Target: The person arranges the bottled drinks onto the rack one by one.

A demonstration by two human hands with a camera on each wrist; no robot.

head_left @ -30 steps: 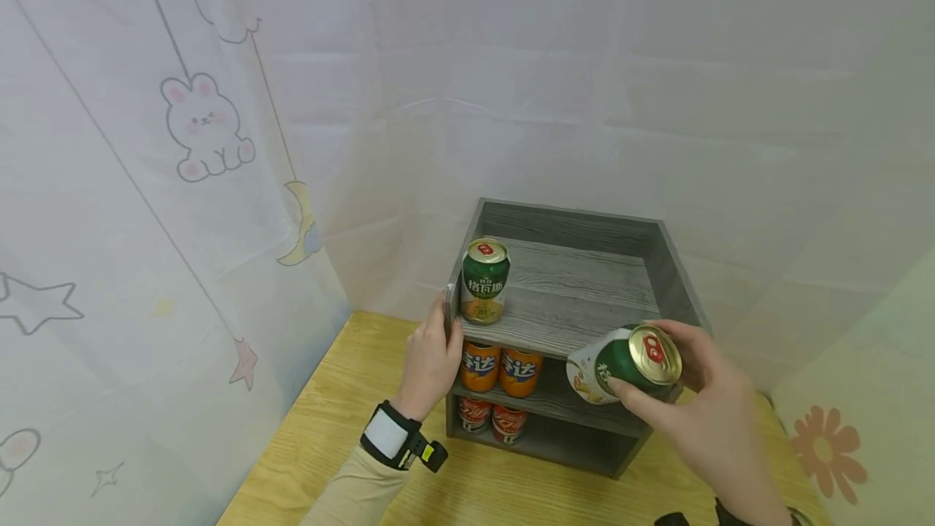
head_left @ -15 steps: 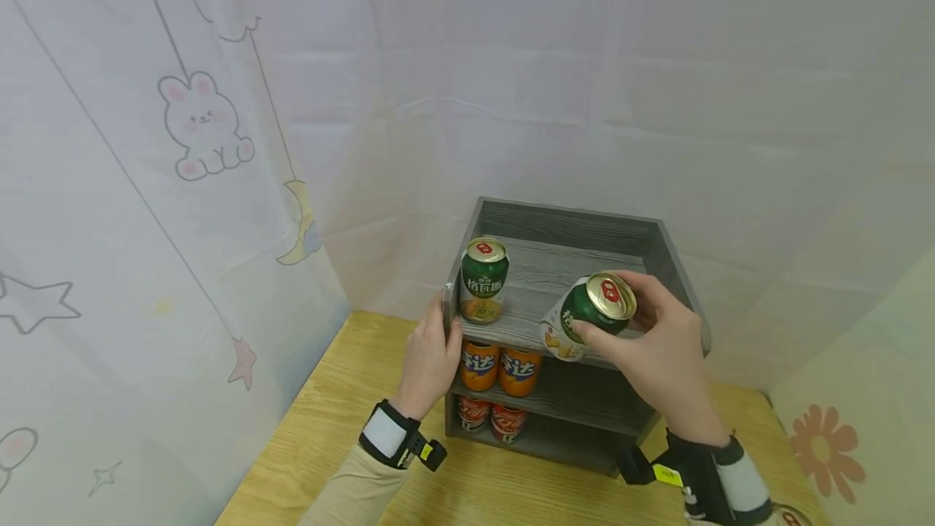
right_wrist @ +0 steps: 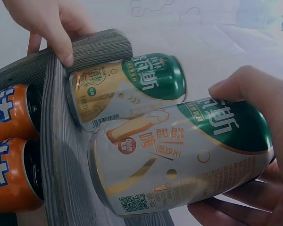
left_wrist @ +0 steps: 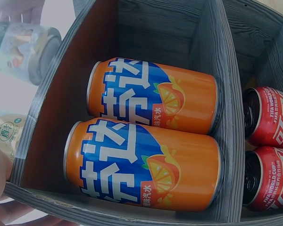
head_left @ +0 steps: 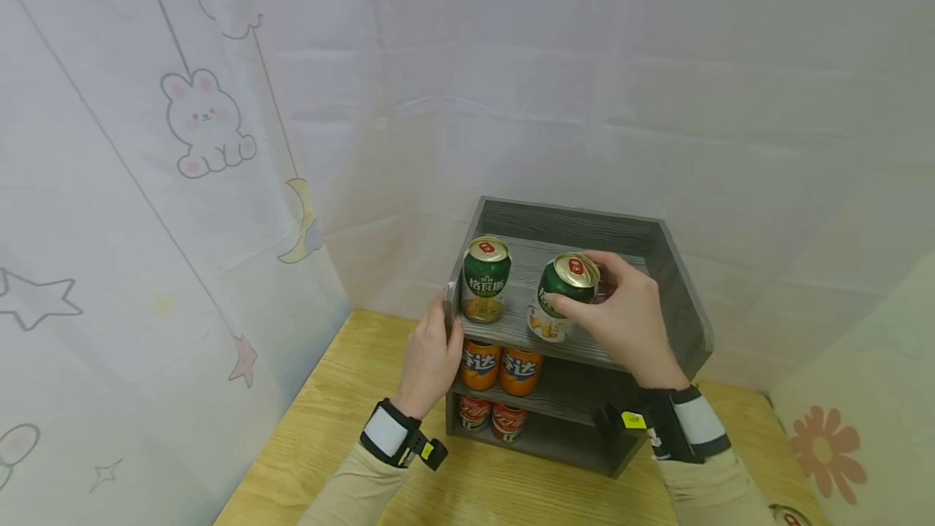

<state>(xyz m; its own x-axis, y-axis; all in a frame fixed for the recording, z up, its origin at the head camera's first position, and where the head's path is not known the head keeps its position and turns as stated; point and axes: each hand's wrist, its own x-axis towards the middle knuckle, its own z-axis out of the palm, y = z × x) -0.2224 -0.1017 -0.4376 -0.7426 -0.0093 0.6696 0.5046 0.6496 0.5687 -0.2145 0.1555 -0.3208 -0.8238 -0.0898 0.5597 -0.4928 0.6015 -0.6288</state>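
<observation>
My right hand [head_left: 621, 307] grips a green-and-white drink can [head_left: 558, 299] around its upper part, thumb on the near side and fingers behind. The can leans slightly over the top board of a grey wooden shelf [head_left: 584, 246]; whether its base touches the board I cannot tell. A matching green-and-gold can [head_left: 485, 282] stands upright at the board's left end, a small gap away. My left hand [head_left: 431, 355] holds the shelf's left side panel [right_wrist: 99, 47], with the thumb at its front edge.
Two orange soda cans [left_wrist: 146, 165] stand on the middle level, at the left. Below them are two red cans [head_left: 491, 419]. Another can [head_left: 789, 515] shows partly at the lower right on the wooden table [head_left: 307, 404]. White printed cloth [head_left: 511, 88] hangs behind.
My right hand has carried the green-and-white can left and up, from the shelf's front right to above the top board, and tilted it closer to upright. My left hand stays on the panel.
</observation>
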